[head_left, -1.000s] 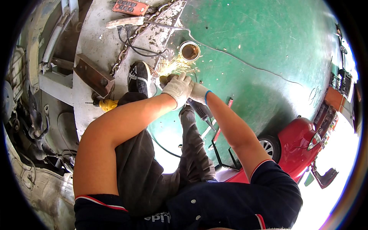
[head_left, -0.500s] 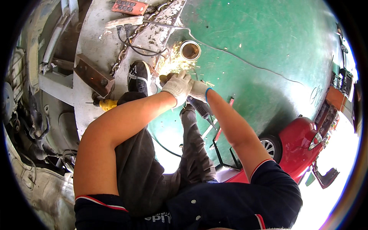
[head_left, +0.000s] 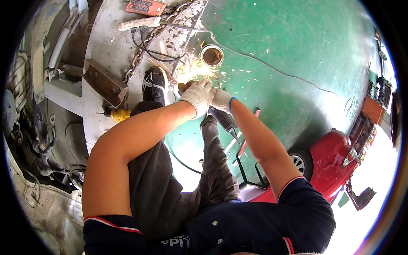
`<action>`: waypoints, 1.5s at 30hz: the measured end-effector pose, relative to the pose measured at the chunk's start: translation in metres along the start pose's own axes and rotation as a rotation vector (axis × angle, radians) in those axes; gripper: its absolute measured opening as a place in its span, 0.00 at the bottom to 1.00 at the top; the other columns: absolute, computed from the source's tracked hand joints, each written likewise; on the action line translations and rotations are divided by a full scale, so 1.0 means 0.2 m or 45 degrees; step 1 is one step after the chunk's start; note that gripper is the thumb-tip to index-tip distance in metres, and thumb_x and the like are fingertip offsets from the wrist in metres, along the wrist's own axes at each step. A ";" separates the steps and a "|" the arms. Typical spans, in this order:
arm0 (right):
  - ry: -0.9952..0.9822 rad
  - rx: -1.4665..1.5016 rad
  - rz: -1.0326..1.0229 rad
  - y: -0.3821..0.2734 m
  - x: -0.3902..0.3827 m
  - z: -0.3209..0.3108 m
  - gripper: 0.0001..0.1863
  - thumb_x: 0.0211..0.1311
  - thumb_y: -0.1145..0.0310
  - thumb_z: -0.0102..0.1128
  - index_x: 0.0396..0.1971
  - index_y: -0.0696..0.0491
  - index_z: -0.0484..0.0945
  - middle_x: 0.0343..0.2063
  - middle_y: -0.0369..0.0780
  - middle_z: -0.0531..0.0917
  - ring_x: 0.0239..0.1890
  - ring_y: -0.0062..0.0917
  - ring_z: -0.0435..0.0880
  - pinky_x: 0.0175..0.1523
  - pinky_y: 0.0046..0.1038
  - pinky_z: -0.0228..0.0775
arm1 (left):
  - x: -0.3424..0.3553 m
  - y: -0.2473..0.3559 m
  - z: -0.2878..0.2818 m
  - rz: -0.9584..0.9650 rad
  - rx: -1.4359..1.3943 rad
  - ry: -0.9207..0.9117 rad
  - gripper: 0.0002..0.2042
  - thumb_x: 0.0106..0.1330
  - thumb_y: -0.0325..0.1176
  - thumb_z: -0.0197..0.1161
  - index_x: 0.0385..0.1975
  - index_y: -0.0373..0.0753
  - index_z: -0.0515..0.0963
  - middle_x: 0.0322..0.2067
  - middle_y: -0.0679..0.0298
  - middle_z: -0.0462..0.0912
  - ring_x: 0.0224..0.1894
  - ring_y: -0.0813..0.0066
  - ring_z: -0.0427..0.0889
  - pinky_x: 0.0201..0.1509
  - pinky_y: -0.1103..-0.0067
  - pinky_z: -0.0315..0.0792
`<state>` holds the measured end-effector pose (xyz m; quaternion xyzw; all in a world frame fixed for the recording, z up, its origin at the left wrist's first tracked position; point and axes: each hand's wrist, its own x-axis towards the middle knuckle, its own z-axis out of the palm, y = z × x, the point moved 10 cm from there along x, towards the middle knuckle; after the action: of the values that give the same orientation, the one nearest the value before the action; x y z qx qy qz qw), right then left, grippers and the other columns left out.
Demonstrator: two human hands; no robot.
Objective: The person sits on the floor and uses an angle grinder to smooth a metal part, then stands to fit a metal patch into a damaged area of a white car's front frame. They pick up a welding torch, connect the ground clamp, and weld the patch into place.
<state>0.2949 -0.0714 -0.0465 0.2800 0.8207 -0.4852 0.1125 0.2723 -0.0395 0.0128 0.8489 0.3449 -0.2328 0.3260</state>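
Both hands wear whitish knitted gloves and are wrapped round an angle grinder (head_left: 224, 120), whose grey body slants out below the right glove. My left hand (head_left: 198, 97) closes over the front end of the tool, beside a brownish rounded part (head_left: 183, 87). Right against it, my right hand (head_left: 221, 101) grips farther back along the body. Bright sparks (head_left: 192, 70) spray just beyond the gloves, by the edge of the pale metal plate (head_left: 100, 46). The gloves and glare hide the disc and the spot it touches. A round open tin (head_left: 211, 55) stands close by the sparks.
My shoe (head_left: 154, 87) rests on the plate, near a rusty steel bracket (head_left: 105, 83), a yellow drill (head_left: 120, 115) and a chain (head_left: 135, 63). A power strip (head_left: 139, 24) feeds cables across the green floor (head_left: 276, 38). A red car (head_left: 331, 157) stands at right.
The spark spray has shifted shape, with more streaks scattering to the right past the tin. My hands and the grinder hold nearly the same place.
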 end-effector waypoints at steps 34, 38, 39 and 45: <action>-0.078 0.370 0.251 0.08 -0.02 0.07 0.24 0.54 0.61 0.76 0.53 0.46 0.81 0.46 0.43 0.86 0.52 0.39 0.84 0.57 0.39 0.78 | -0.02 0.01 -0.01 0.042 -0.011 0.068 0.32 0.61 0.40 0.72 0.65 0.36 0.74 0.65 0.59 0.74 0.71 0.58 0.68 0.69 0.64 0.72; 0.037 0.145 0.064 0.05 0.02 0.05 0.23 0.55 0.63 0.75 0.51 0.48 0.82 0.46 0.43 0.86 0.49 0.37 0.85 0.54 0.37 0.79 | -0.02 -0.02 -0.02 0.050 0.012 0.093 0.32 0.61 0.40 0.72 0.66 0.36 0.73 0.65 0.59 0.74 0.71 0.59 0.68 0.69 0.64 0.72; 0.105 -0.001 -0.072 0.01 0.02 0.02 0.21 0.56 0.65 0.74 0.50 0.49 0.83 0.45 0.45 0.86 0.47 0.36 0.86 0.51 0.36 0.80 | -0.02 -0.02 -0.02 0.045 0.004 0.073 0.32 0.61 0.40 0.72 0.66 0.36 0.73 0.65 0.59 0.74 0.71 0.58 0.68 0.69 0.64 0.72; -0.061 0.360 0.179 0.07 0.03 0.06 0.23 0.50 0.65 0.78 0.49 0.47 0.83 0.45 0.44 0.86 0.49 0.39 0.85 0.53 0.38 0.80 | -0.01 -0.04 0.00 0.030 -0.007 0.100 0.32 0.61 0.40 0.71 0.66 0.37 0.74 0.67 0.59 0.73 0.73 0.58 0.66 0.70 0.64 0.71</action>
<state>0.2965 -0.0741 -0.0665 0.3381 0.7196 -0.5935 0.1251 0.2659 -0.0364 0.0113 0.8605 0.3479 -0.1944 0.3174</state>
